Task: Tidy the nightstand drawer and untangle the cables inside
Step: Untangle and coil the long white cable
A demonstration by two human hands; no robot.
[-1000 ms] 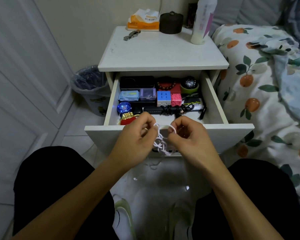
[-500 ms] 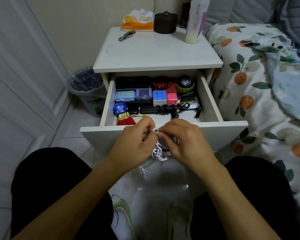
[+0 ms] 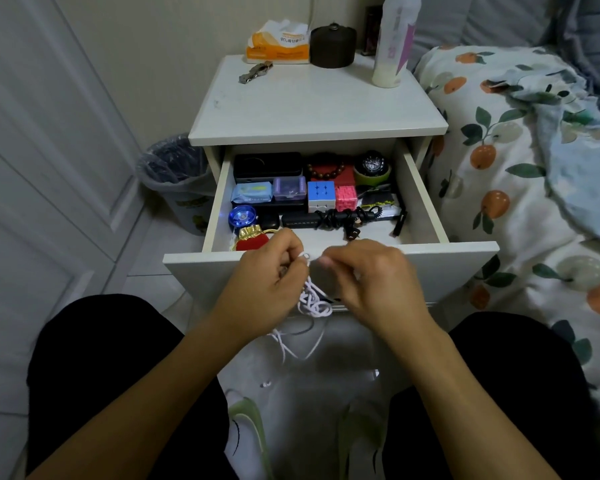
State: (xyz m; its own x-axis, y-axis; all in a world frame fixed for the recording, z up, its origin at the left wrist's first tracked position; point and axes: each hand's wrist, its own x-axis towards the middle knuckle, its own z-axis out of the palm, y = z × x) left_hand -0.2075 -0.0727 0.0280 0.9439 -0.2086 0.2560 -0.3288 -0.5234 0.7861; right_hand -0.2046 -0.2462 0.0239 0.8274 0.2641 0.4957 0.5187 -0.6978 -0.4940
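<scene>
Dim, even indoor light fills the room, with a cool greyish cast and no hard shadows. The flat white wooden nightstand top [image 3: 312,109] is the brightest surface; below its front edge the back of the open drawer sits in soft shade. On the glossy pale floor [image 3: 326,368] nearer the camera than the nightstand, faint reflections and one small glint show. Left of the nightstand, the door panels bow outward from wide-angle distortion. Fingertips in front of the drawer look slightly smeared; fine detail is soft throughout.
</scene>
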